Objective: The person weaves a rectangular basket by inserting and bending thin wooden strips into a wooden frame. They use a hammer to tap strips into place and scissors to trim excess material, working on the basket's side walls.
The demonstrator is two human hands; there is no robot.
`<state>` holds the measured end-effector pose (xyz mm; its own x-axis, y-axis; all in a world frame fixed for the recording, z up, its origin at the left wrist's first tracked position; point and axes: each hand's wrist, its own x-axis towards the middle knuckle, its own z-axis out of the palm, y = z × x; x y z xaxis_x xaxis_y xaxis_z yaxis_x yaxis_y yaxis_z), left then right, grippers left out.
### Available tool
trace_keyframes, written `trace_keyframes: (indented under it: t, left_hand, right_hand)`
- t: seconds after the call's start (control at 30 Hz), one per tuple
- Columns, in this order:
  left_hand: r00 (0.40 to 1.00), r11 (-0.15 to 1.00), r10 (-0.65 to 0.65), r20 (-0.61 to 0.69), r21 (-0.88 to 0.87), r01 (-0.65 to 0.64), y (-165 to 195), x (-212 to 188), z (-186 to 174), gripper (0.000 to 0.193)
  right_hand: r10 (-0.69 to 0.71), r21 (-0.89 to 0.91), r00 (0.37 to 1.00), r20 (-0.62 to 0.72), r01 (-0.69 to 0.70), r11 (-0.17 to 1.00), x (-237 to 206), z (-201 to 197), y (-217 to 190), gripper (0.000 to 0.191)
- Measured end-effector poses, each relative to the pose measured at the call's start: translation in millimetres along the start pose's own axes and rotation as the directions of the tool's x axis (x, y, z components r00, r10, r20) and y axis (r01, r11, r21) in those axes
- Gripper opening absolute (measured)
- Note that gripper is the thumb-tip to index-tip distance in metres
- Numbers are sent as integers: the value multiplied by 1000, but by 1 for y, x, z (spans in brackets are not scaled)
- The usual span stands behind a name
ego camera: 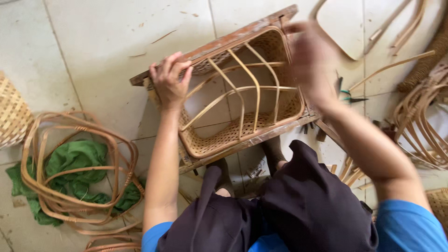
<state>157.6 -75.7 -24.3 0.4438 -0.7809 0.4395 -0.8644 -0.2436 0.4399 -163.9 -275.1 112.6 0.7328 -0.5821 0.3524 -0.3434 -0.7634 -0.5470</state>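
A rectangular woven cane basket (219,135) with bent cane ribs across its opening sits on a wooden frame (219,44) on the tiled floor. My left hand (170,81) grips the basket's left rim, fingers curled over the edge. My right hand (310,60) is blurred with motion at the basket's right rim, beside its far corner; whether it holds anything cannot be told. My knees in dark trousers are just below the basket.
A pile of bent cane hoops (70,163) lies at the left on a green cloth (77,161). A woven basket (11,114) pokes in at the left edge. More cane loops (420,126) and strips lie at the right, with small tools (347,95) near them.
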Motion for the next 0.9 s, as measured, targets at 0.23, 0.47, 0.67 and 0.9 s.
trace_keyframes:
  t: [0.23, 0.47, 0.67, 0.9]
  left_hand:
    - [999, 999, -39, -4, -14, 39, 11, 1, -6, 14]
    - [1000, 999, -27, 13, -21, 27, 16, 1, -11, 13]
    - [999, 999, -46, 24, -7, 47, 17, 1, -4, 12]
    - [997, 997, -71, 18, -23, 71, 10, -1, 7, 13]
  right_hand:
    - [239, 476, 943, 233, -325, 817, 52, 173, -101, 12]
    - [260, 475, 944, 205, -328, 817, 33, 195, -83, 12]
    - [-320, -322, 877, 359, 439, 839, 35, 203, -58, 12]
    - [208, -54, 832, 514, -211, 976, 35, 224, -54, 12]
